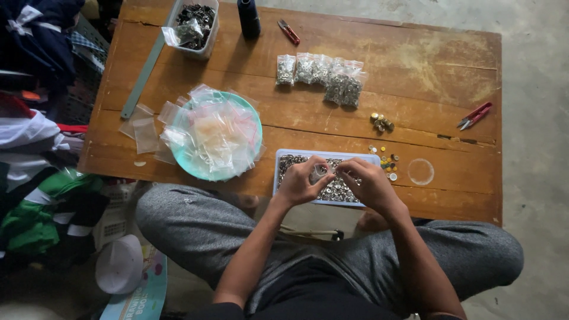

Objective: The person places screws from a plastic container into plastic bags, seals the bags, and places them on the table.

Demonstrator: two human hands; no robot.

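Note:
My left hand (301,182) and my right hand (368,182) meet over a shallow pale tray (283,155) full of small silvery metal fasteners. Between the fingertips of both hands is a small clear plastic bag (320,172), held above the tray. A round teal plate (252,121) piled with empty clear zip bags lies to the left of the tray. Several filled little bags of fasteners (322,74) lie in a row farther back on the low wooden table (415,65).
Loose brass and coloured fasteners (384,142) and a clear round lid (421,171) lie right of the tray. Red snips (474,115) are at the right edge, another pair (288,31) at the back, beside a dark thread spool (249,18), a clear tub (194,24) and a metal ruler (142,74). Clothes are piled at left.

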